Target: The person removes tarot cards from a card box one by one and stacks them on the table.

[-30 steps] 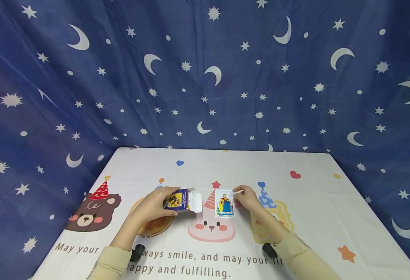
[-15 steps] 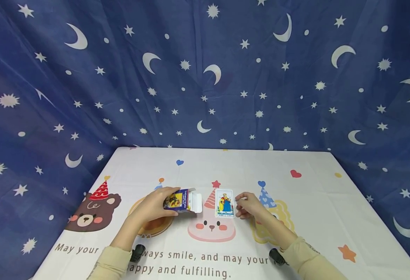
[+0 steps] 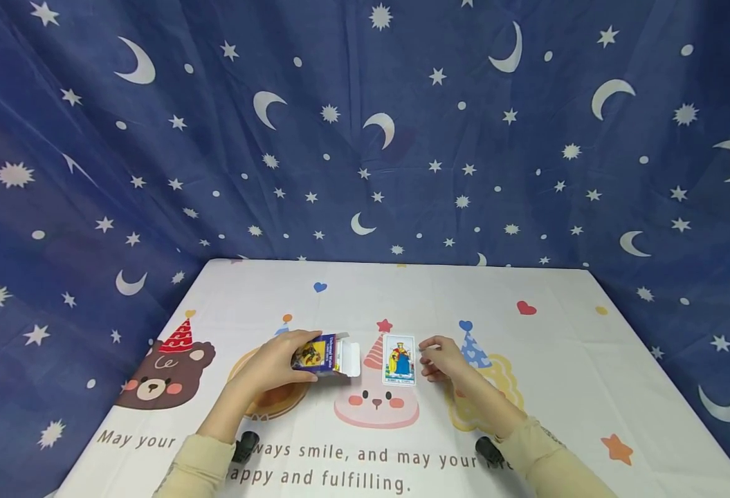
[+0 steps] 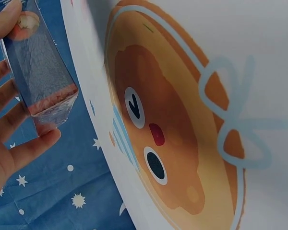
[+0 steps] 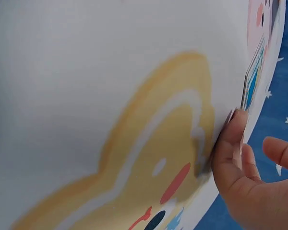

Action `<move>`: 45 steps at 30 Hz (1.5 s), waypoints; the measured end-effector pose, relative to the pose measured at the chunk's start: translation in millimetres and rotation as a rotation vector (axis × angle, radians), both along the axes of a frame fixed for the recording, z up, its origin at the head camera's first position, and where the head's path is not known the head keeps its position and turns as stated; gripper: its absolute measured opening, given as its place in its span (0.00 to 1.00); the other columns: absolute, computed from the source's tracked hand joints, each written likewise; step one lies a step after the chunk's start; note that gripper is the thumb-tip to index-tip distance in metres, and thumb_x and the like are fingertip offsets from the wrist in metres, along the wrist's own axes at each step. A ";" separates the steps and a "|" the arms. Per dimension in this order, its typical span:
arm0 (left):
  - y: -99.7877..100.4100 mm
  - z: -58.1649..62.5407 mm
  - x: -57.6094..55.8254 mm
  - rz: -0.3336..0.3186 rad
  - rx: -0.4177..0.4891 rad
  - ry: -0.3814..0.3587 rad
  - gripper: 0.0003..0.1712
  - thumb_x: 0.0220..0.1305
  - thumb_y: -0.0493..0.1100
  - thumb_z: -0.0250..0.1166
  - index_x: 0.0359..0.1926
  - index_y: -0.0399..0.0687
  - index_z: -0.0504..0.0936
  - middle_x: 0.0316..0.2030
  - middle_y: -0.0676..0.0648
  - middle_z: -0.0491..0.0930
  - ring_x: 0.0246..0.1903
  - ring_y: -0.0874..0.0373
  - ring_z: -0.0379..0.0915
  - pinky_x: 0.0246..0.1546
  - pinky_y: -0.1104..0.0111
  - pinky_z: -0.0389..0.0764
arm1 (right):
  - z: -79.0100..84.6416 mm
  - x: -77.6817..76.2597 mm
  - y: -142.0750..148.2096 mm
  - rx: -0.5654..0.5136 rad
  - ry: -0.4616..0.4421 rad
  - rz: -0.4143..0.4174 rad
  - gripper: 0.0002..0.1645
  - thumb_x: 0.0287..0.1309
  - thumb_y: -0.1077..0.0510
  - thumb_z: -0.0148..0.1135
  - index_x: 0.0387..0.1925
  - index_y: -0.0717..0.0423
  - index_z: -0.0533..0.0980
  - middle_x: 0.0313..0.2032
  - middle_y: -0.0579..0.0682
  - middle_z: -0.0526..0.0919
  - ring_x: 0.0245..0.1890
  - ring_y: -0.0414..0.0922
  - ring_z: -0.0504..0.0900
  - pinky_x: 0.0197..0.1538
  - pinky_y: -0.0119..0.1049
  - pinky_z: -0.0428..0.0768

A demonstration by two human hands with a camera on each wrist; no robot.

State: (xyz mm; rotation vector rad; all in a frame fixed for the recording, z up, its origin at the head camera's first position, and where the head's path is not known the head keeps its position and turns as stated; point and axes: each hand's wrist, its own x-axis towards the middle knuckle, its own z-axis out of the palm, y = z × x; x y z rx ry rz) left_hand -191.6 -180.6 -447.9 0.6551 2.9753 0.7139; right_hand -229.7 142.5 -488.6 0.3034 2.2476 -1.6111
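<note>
A purple and yellow tarot card box lies on its side in my left hand, thumb on one long edge and fingers on the other. Its white end flap sticks out open to the right. In the left wrist view the box looks glossy, as if in clear wrap. To the right of the flap lies a tarot card, face up, showing a robed figure; whether more cards lie under it I cannot tell. Close beside its right edge is my right hand, fingers loosely bent, nothing visible between them.
A white tablecloth printed with cartoon faces, hearts and lettering covers the table. Behind and at both sides hangs a blue curtain with moons and stars. Black wrist devices sit on both wrists.
My right hand has come away from the card's upper right edge and sits slightly lower and further right, fingers more bent. The left hand, box and card stay in place.
</note>
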 end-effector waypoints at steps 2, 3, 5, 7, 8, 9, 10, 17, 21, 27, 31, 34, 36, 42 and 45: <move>0.3 0.4 -0.4 -0.004 0.003 0.001 0.45 0.44 0.50 0.76 0.64 0.46 0.70 0.59 0.42 0.74 0.59 0.44 0.69 0.61 0.50 0.70 | -1.0 -7.0 -0.3 -0.010 0.010 -0.025 0.17 0.60 0.65 0.51 0.51 0.65 0.70 0.28 0.52 0.77 0.17 0.38 0.75 0.21 0.27 0.79; 0.3 0.4 -0.7 -0.006 0.003 0.002 0.45 0.44 0.50 0.76 0.64 0.46 0.70 0.59 0.42 0.74 0.59 0.44 0.69 0.61 0.50 0.70 | -1.5 -10.5 -0.9 -0.009 0.012 -0.037 0.17 0.59 0.65 0.52 0.51 0.64 0.70 0.28 0.52 0.77 0.18 0.39 0.75 0.22 0.27 0.79; 0.5 0.4 -0.7 -0.010 0.005 0.003 0.45 0.44 0.51 0.76 0.64 0.46 0.70 0.59 0.42 0.74 0.59 0.44 0.69 0.61 0.50 0.70 | -2.5 -16.8 -2.2 -0.016 0.012 -0.058 0.18 0.60 0.65 0.52 0.52 0.64 0.70 0.29 0.52 0.77 0.18 0.38 0.75 0.22 0.27 0.79; 0.6 0.0 -0.7 -0.014 0.004 0.003 0.45 0.44 0.51 0.76 0.64 0.46 0.70 0.59 0.42 0.74 0.59 0.45 0.69 0.61 0.50 0.70 | -2.9 -21.5 -3.5 -0.021 0.009 -0.073 0.18 0.60 0.65 0.52 0.52 0.63 0.70 0.31 0.53 0.78 0.18 0.38 0.75 0.22 0.27 0.79; 0.6 -0.2 -0.8 -0.017 0.005 0.006 0.45 0.44 0.51 0.76 0.64 0.46 0.70 0.59 0.43 0.74 0.59 0.45 0.70 0.61 0.51 0.70 | -3.0 -23.5 -3.9 -0.020 0.006 -0.077 0.18 0.61 0.64 0.52 0.52 0.63 0.69 0.31 0.53 0.78 0.18 0.38 0.75 0.22 0.27 0.79; 0.8 -0.3 -0.9 -0.019 0.003 0.008 0.45 0.44 0.51 0.76 0.64 0.45 0.70 0.59 0.43 0.74 0.59 0.45 0.70 0.61 0.51 0.70 | -2.9 -25.0 -4.4 -0.021 0.004 -0.083 0.18 0.61 0.64 0.53 0.52 0.63 0.70 0.32 0.52 0.78 0.18 0.38 0.75 0.22 0.27 0.80; 0.9 -0.4 -0.9 -0.021 0.002 0.010 0.45 0.44 0.51 0.76 0.64 0.45 0.70 0.59 0.43 0.74 0.59 0.45 0.70 0.62 0.51 0.70 | -2.5 -26.1 -4.7 -0.024 0.002 -0.086 0.18 0.61 0.64 0.52 0.53 0.63 0.69 0.31 0.52 0.78 0.18 0.38 0.75 0.22 0.27 0.79; 1.2 -0.7 -1.5 -0.020 0.002 0.015 0.45 0.44 0.51 0.76 0.64 0.46 0.70 0.59 0.43 0.74 0.59 0.45 0.70 0.62 0.51 0.70 | 0.5 -29.3 -6.2 -0.007 -0.001 -0.078 0.18 0.61 0.64 0.51 0.53 0.62 0.69 0.31 0.52 0.77 0.19 0.38 0.75 0.22 0.27 0.79; 1.4 -1.6 -1.9 -0.025 0.008 0.028 0.45 0.43 0.50 0.77 0.63 0.45 0.71 0.58 0.43 0.75 0.58 0.46 0.70 0.61 0.51 0.71 | 1.2 -28.2 -5.8 -0.025 0.004 -0.077 0.19 0.60 0.65 0.51 0.54 0.64 0.69 0.30 0.52 0.77 0.18 0.38 0.75 0.22 0.27 0.79; 2.6 -3.2 -3.5 -0.049 0.020 0.053 0.44 0.42 0.49 0.77 0.62 0.42 0.72 0.57 0.43 0.76 0.57 0.47 0.72 0.61 0.52 0.71 | 4.0 -25.7 -5.2 -0.041 0.023 -0.101 0.19 0.59 0.67 0.51 0.53 0.66 0.69 0.28 0.52 0.77 0.16 0.38 0.74 0.21 0.28 0.80; 4.3 -3.9 -4.4 -0.045 0.017 0.052 0.44 0.42 0.49 0.77 0.62 0.43 0.71 0.57 0.43 0.76 0.57 0.47 0.72 0.60 0.52 0.72 | 9.4 -21.6 -7.1 -0.075 0.056 -0.097 0.19 0.57 0.67 0.51 0.52 0.66 0.70 0.26 0.52 0.77 0.16 0.38 0.74 0.22 0.29 0.80; 6.8 -3.4 -5.2 -0.038 0.020 0.029 0.45 0.43 0.49 0.77 0.63 0.44 0.71 0.58 0.43 0.75 0.58 0.47 0.71 0.60 0.52 0.72 | 12.6 -16.4 -7.8 -0.128 0.099 -0.063 0.17 0.56 0.67 0.52 0.49 0.66 0.71 0.25 0.52 0.77 0.17 0.39 0.74 0.22 0.28 0.80; 9.4 -2.4 -5.7 -0.039 0.020 0.022 0.45 0.43 0.49 0.77 0.63 0.44 0.71 0.58 0.42 0.75 0.58 0.46 0.71 0.60 0.51 0.72 | 15.0 -12.4 -8.5 -0.149 0.116 -0.048 0.16 0.56 0.67 0.53 0.48 0.66 0.71 0.27 0.53 0.78 0.18 0.39 0.75 0.23 0.28 0.80; 15.5 1.0 -9.5 -0.054 0.013 0.013 0.45 0.43 0.48 0.77 0.63 0.43 0.70 0.58 0.41 0.74 0.58 0.46 0.70 0.60 0.52 0.72 | 22.5 -4.9 -16.1 -0.103 0.085 -0.059 0.15 0.59 0.65 0.52 0.48 0.65 0.72 0.34 0.56 0.81 0.22 0.40 0.78 0.27 0.29 0.82; 18.5 2.5 -12.1 -0.067 0.008 0.015 0.45 0.43 0.48 0.77 0.63 0.43 0.70 0.58 0.41 0.75 0.58 0.46 0.71 0.60 0.52 0.72 | 25.0 -3.1 -18.9 -0.101 0.076 -0.040 0.15 0.60 0.65 0.52 0.48 0.66 0.72 0.36 0.58 0.81 0.24 0.41 0.80 0.28 0.29 0.82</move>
